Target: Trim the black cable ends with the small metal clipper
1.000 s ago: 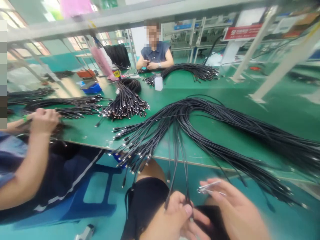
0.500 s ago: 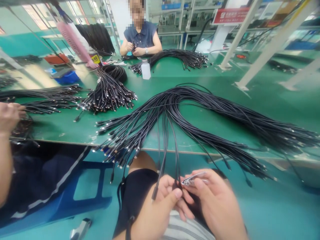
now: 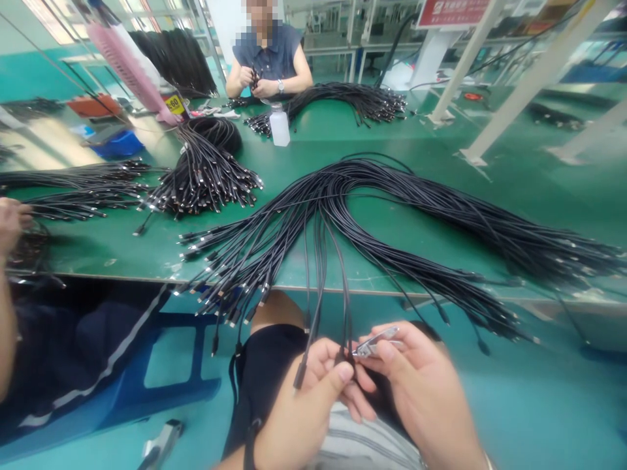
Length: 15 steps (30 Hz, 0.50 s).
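Both hands are held low over the lap, just short of the counter's near edge. Between the thumb and fingers of the left hand [image 3: 313,398], black cable ends [image 3: 345,359] are pinched, while its other fingers are loosely spread; another plug is draped across the back of that hand. By the right hand [image 3: 424,391], half curled, a small metal clipper [image 3: 377,342] is gripped, its tip brought right up to the pinched ends; whether they are touched by it cannot be told.

Dark shorts [image 3: 272,365] are seen beneath. On the green counter [image 3: 337,143], a large bundle of black cables [image 3: 455,212] is spread in an arch, its plugs fanned over the near edge on the left and its other part run out to the right.

At the left edge, a neighbour's hand [image 3: 10,225] is partly cut off, near more cables. Farther back, a coiled cable bundle [image 3: 210,170] is laid with its plugs splayed. Beyond it, a white bottle [image 3: 280,127] is stood upright, near a far cable bundle [image 3: 353,101]. Across the counter, a co-worker [image 3: 267,55] is seated, dark pieces held in both hands.
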Each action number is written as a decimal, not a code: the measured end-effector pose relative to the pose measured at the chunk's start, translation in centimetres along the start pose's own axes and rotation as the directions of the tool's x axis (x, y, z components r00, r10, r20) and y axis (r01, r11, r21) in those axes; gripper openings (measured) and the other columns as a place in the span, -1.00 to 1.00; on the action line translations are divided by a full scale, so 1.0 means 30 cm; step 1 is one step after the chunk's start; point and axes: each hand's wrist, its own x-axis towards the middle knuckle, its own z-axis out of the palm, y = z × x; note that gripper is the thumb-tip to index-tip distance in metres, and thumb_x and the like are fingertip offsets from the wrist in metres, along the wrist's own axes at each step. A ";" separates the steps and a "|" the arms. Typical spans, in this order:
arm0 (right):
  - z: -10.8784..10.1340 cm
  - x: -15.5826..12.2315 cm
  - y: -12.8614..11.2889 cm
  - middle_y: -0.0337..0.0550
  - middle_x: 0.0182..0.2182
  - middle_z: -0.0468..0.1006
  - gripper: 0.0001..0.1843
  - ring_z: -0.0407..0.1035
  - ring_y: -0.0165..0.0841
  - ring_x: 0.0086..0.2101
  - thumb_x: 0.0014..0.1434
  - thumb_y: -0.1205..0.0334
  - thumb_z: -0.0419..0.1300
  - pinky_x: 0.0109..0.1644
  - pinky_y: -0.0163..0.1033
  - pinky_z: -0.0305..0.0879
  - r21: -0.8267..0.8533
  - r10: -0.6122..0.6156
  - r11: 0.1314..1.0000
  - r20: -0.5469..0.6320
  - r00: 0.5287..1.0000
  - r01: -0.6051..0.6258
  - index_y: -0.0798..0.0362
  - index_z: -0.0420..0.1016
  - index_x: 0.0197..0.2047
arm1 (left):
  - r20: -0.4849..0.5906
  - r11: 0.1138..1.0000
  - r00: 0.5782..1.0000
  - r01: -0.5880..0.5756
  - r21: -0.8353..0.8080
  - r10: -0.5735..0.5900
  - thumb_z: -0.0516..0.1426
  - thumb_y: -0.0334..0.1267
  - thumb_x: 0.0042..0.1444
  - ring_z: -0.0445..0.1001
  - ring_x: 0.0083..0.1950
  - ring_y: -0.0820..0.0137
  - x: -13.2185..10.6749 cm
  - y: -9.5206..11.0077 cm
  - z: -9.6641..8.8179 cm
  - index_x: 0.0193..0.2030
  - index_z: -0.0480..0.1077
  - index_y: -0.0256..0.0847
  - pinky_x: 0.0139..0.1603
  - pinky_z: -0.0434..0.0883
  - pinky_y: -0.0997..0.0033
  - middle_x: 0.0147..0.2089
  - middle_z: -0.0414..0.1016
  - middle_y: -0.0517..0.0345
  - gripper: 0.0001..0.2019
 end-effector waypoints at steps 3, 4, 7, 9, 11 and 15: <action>-0.001 0.000 -0.003 -0.13 -0.37 0.66 -0.73 0.58 -0.32 -0.33 0.14 0.06 0.37 -0.18 -0.27 0.53 -0.009 0.010 1.000 -0.003 1.000 -0.010 0.05 0.47 -0.24 | -0.004 1.000 1.000 0.012 0.007 -0.011 0.21 -0.21 0.22 0.56 -0.48 0.46 0.001 -0.004 0.003 -0.31 0.38 -0.32 -0.43 0.42 0.53 -0.32 0.59 0.03 -0.80; 0.000 0.000 -0.005 -0.13 -0.38 0.66 -0.73 0.58 -0.32 -0.34 0.14 0.06 0.38 -0.19 -0.29 0.53 -0.018 0.011 1.000 -0.013 1.000 -0.011 0.05 0.47 -0.25 | -0.006 1.000 1.000 0.013 0.008 -0.013 0.21 -0.21 0.22 0.56 -0.48 0.46 0.001 -0.006 0.005 -0.31 0.38 -0.32 -0.43 0.43 0.53 -0.32 0.59 0.03 -0.80; 0.005 0.002 -0.012 -0.14 -0.41 0.66 -0.71 0.59 -0.31 -0.36 0.10 0.04 0.40 -0.21 -0.28 0.55 -0.034 0.016 0.999 -0.061 0.998 -0.018 0.05 0.48 -0.27 | 0.003 1.000 1.000 0.016 -0.009 -0.016 0.21 -0.19 0.22 0.56 -0.48 0.48 0.004 -0.012 0.006 -0.29 0.37 -0.31 -0.44 0.42 0.55 -0.32 0.58 0.05 -0.79; 0.007 0.004 -0.014 -0.14 -0.43 0.65 -0.70 0.59 -0.29 -0.38 0.08 0.04 0.41 -0.23 -0.26 0.57 -0.027 0.010 1.000 -0.094 0.996 -0.013 0.06 0.49 -0.28 | 0.032 0.999 0.999 0.036 -0.038 -0.034 0.21 -0.19 0.23 0.55 -0.48 0.50 0.007 -0.014 0.002 -0.27 0.38 -0.32 -0.42 0.42 0.57 -0.33 0.58 0.07 -0.79; 0.005 0.004 -0.011 -0.15 -0.44 0.64 -0.71 0.59 -0.29 -0.39 0.08 0.04 0.41 -0.24 -0.24 0.58 0.003 -0.010 1.000 -0.114 0.993 0.011 0.05 0.50 -0.28 | 0.071 0.995 0.995 0.072 -0.063 -0.067 0.21 -0.17 0.22 0.56 -0.48 0.51 0.010 -0.014 -0.007 -0.24 0.40 -0.33 -0.40 0.44 0.58 -0.36 0.56 0.09 -0.78; -0.008 -0.012 0.007 -0.17 -0.40 0.65 -0.76 0.59 -0.30 -0.37 0.11 0.08 0.40 -0.19 -0.23 0.58 0.077 -0.064 0.994 -0.110 0.992 0.073 0.02 0.51 -0.26 | 0.103 0.991 0.986 0.132 -0.034 -0.127 0.27 -0.13 0.15 0.56 -0.51 0.48 0.013 -0.006 -0.019 -0.23 0.41 -0.34 -0.47 0.44 0.58 -0.44 0.55 0.11 -0.72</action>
